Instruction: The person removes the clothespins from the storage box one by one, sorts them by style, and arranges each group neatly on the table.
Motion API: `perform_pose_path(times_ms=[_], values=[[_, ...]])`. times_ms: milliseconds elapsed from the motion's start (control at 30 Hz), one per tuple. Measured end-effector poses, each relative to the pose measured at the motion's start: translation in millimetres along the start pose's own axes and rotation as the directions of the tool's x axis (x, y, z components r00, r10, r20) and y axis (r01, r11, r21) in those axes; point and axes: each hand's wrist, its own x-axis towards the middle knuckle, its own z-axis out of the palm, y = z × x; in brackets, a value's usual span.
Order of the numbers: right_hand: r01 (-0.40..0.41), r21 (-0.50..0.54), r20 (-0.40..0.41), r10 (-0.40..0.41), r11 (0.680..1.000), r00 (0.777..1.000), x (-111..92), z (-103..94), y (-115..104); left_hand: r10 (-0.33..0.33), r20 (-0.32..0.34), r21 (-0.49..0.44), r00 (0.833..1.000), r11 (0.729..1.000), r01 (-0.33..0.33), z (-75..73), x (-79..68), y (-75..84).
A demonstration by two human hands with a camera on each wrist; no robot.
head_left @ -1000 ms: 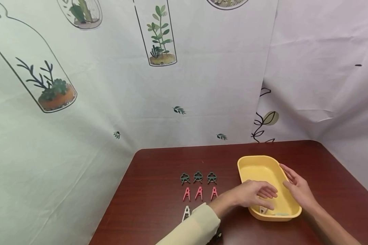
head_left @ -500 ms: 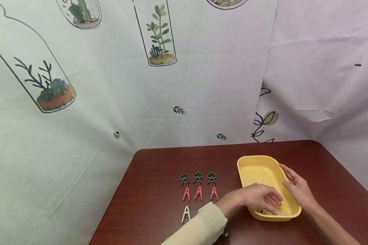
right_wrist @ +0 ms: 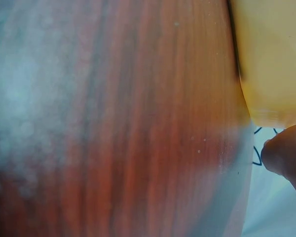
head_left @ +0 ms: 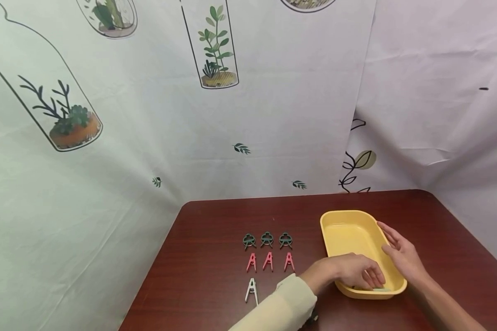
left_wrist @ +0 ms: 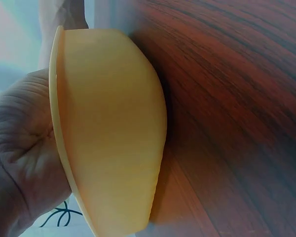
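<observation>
My left hand reaches down inside the yellow plastic tub, fingers bent toward its floor near the front end. A pale green piece shows just beyond the fingertips; I cannot tell whether the fingers have hold of anything. My right hand grips the tub's right rim, thumb over the edge and fingers along the outside. In the left wrist view the tub's outer wall hides the fingers behind it. Left of the tub lie three green clips, three pink clothespins and a white clothespin.
Everything rests on a dark red-brown wooden table. A white curtain printed with plants in jars hangs behind it. My left sleeve crosses the table's front, close to the white clothespin.
My left hand has moved right and lower into the tub, its fingers bending down over the white clip seen there earlier. The right hand and the tub have stayed in place.
</observation>
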Motion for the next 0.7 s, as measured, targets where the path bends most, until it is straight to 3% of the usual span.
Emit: perform_pose_path(times_ms=[267,700], values=[[0.008,0.001,-0.005,-0.008,1.000,1.000,0,-0.3,0,-0.018,-0.028,0.025,0.999,1.000,0.018,2.8,3.1,2.5],[0.007,-0.002,-0.005,-0.007,1.000,1.000,-1,-0.1,1,-0.035,-0.202,0.047,0.979,0.998,0.045,11.2,3.2,6.0]])
